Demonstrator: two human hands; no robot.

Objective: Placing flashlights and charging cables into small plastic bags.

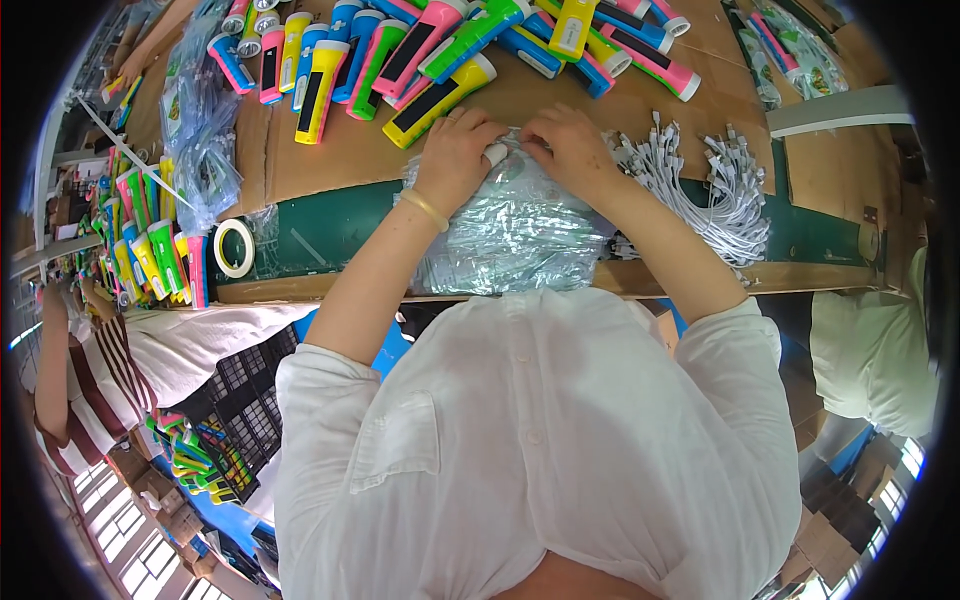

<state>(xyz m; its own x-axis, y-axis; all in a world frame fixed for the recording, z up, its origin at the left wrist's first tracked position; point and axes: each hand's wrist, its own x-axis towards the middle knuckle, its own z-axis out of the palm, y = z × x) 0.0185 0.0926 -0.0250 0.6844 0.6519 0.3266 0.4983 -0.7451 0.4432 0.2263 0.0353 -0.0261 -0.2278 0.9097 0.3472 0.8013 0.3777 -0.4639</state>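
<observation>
A stack of clear plastic bags (515,235) lies in front of me at the table's near edge, shiny and creased. At its far edge my left hand (455,155) has its fingers bent, closed on the top bag; a white wrap covers the thumb tip, and a yellowish bangle (425,210) circles the wrist. My right hand (572,152) pinches the same far edge, thumb and forefinger close to the left thumb. Just beyond the hands, a yellow flashlight with a black panel (438,100) lies at the front of a pile of colourful flashlights (350,60).
A bundle of white charging cables (715,200) lies right of the bags. On the left are a tape roll (235,248), more plastic bags (200,130) and standing flashlights (150,250). A co-worker's striped sleeve (125,370) is at far left. A metal bar (840,110) crosses the upper right.
</observation>
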